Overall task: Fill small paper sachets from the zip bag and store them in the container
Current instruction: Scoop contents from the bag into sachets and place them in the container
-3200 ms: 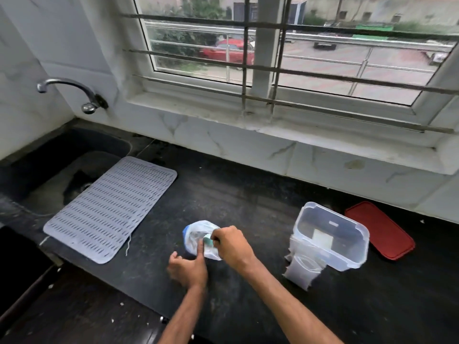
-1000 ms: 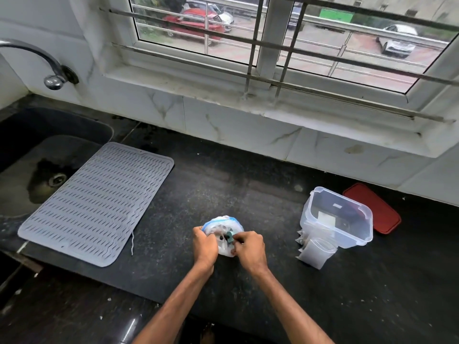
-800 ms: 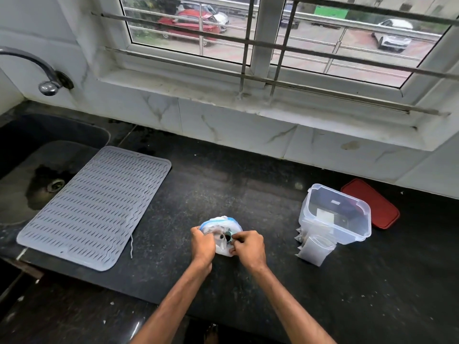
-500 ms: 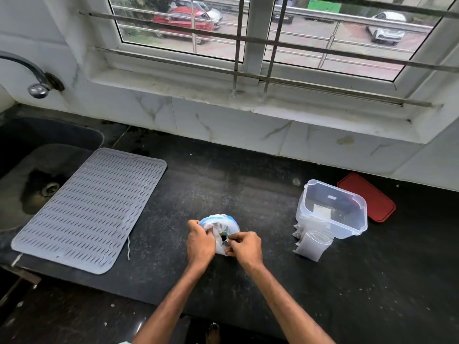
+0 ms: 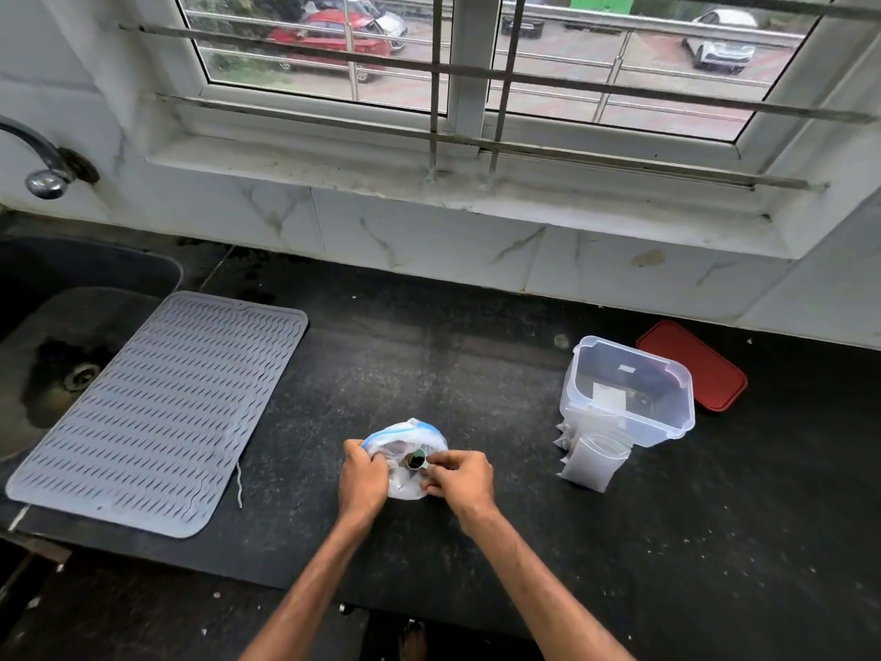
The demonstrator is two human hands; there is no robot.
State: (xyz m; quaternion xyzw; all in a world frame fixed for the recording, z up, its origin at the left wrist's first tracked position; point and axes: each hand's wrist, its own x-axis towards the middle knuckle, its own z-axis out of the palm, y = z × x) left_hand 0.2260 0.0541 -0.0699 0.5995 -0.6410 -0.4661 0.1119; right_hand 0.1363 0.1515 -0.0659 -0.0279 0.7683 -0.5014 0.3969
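Zip bag [image 5: 405, 450]: clear plastic with a blue zip strip, on the black counter [image 5: 476, 355], front centre, mouth up and held wide between both hands.
Left hand [image 5: 363, 479]: fingers curled round the bag's left edge, gripping it.
Right hand [image 5: 460, 479]: fingers curled, fingertips pinching a small cup [image 5: 416, 460] at the bag's mouth; heel of the hand over the bag's right side.
Small cup: round, greenish rim, dark inside; scoop or measure, cannot tell.
Bag contents: pale, hidden mostly by hands and crumpled plastic.
Sachets [image 5: 591, 465]: pale paper packets, upright, bunched and leaning on the container's front wall, right of the bag and apart from it.
Container [image 5: 584, 403]: clear plastic tub, lid off, right of the bag, touching the sachets.
Label [image 5: 608, 398]: white patch seen through the tub, too small to read; a smaller white tag behind it, also unreadable.
Lid [image 5: 691, 364]: red, flat on the counter just behind and right of the tub.
Drying mat [image 5: 162, 407]: grey, ribbed, left of the bag, overlapping the sink edge.
String [image 5: 238, 484]: short pale strand by the mat's near right edge.
Sink [image 5: 57, 355]: dark, far left, drain visible.
Tap [image 5: 45, 176]: metal, on the wall above the sink.
Window [image 5: 476, 64]: barred, behind the counter; parked cars outside.
In the way: nothing between bag and tub.
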